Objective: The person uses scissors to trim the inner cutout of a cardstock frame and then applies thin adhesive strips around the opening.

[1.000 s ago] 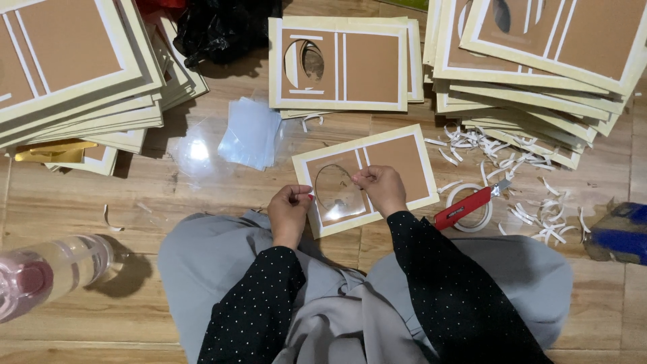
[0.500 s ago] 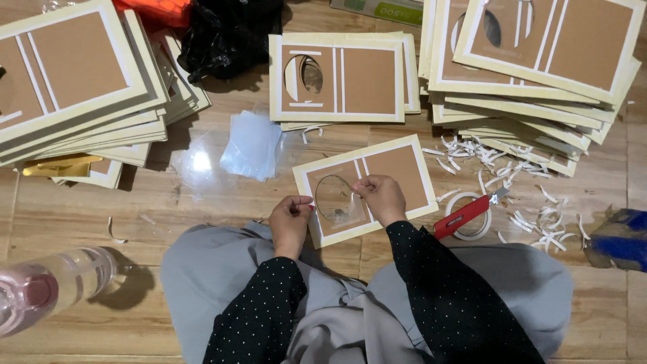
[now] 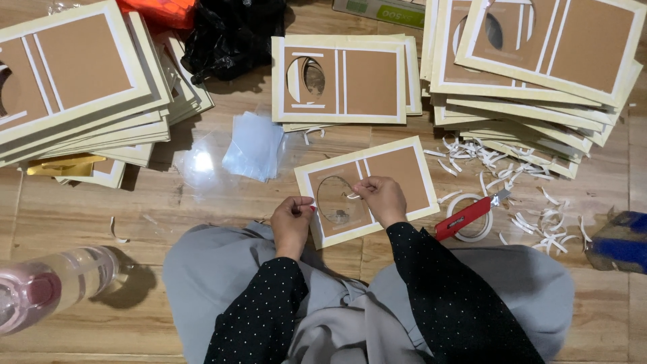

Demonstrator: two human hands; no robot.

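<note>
A brown card with cream borders and a round cut-out (image 3: 397, 175) lies tilted on the wooden floor in front of my knees. My left hand (image 3: 291, 217) pinches its lower left edge. My right hand (image 3: 381, 197) rests on the card beside the cut-out and pinches a thin pale strip at its rim. A red utility knife (image 3: 464, 217) lies across a roll of white tape (image 3: 472, 214) just right of my right hand.
Stacks of similar cards stand at the left (image 3: 81, 87), the top middle (image 3: 340, 79) and the right (image 3: 539, 61). Clear plastic sheets (image 3: 253, 145), white paper scraps (image 3: 526, 182), a pink-capped bottle (image 3: 50, 283), a black bag (image 3: 232, 34) and a blue object (image 3: 620, 239) lie around.
Both hands stay on the card; the fingers have shifted slightly at the cut-out's edge. The view has tilted a little.
</note>
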